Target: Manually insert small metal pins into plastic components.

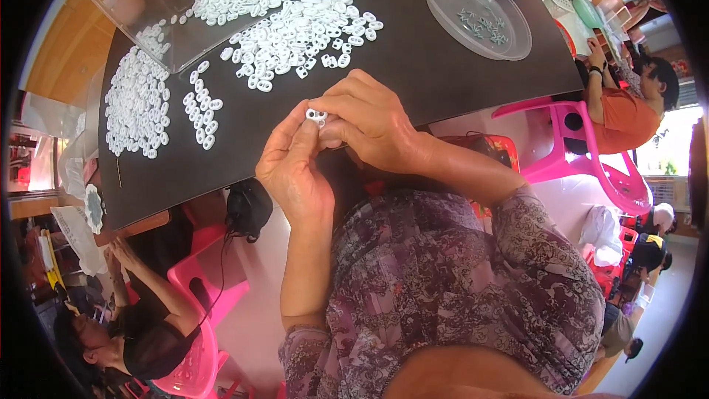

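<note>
Just past the table's near edge, a small white oval plastic piece with holes (317, 115) is pinched between my two hands. My left hand (297, 170) grips it from the left with thumb and fingers. From the right, my right hand (374, 122) closes on the same piece with curled fingers, which hide part of it. Beyond my hands lies a heap of similar white pieces (295, 41). Another pile (137, 107) spreads at the left, with a short cluster of pieces (202, 107) between the two.
A clear plastic box (173, 59) stands at the back left of the dark table (391, 52), white pieces inside. At the back right, a round clear tray (523, 37) holds small grey pin-like parts (484, 26). Other people sit on both sides, near pink chairs (583, 155).
</note>
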Demonstrator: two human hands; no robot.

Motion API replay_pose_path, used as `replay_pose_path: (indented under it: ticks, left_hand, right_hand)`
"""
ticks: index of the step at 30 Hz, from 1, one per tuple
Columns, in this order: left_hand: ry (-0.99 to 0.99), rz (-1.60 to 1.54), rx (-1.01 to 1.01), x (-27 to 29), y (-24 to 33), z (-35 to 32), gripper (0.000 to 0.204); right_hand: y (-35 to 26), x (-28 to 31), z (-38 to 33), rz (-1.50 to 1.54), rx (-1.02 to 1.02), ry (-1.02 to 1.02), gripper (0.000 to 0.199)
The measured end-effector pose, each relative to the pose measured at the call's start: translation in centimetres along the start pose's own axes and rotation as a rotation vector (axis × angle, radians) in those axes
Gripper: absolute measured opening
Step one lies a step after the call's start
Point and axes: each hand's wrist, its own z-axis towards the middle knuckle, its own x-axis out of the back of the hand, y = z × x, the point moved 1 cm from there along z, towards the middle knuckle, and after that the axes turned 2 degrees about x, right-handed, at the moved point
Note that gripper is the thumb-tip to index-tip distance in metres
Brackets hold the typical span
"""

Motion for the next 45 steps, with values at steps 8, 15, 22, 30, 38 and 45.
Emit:
replay_pose_path:
  ticks: [8,15,22,30,38,45]
  left_hand:
    - [-0.066,0.114,-0.107,0.9,-0.8,-0.1,0.021]
    - [-0.076,0.169,-0.172,1.1,-0.7,-0.1,0.022]
    - [-0.102,0.167,-0.245,1.0,-1.2,-0.3,0.022]
    - [-0.079,0.199,-0.427,1.3,-1.9,-0.3,0.022]
    - [-0.072,0.11,-0.442,1.4,-2.9,0.0,0.023]
    - [-0.046,0.064,-0.385,1.1,-2.0,-0.4,0.022]
  right_hand:
    - [0.1,0.2,-0.2,-0.013,0.018,0.019,0.027]
    - [0.1,0.0,-0.5,0.079,-0.06,0.015,0.025]
    - [-0.1,-0.3,-0.5,0.143,-0.092,0.035,0.024]
    - [-0.7,-1.0,-0.7,0.136,-0.075,0.073,0.022]
    - [-0.6,-1.8,-0.9,0.125,-0.036,0.107,0.024]
    - [-1.2,-2.0,-0.5,0.141,-0.031,0.112,0.024]
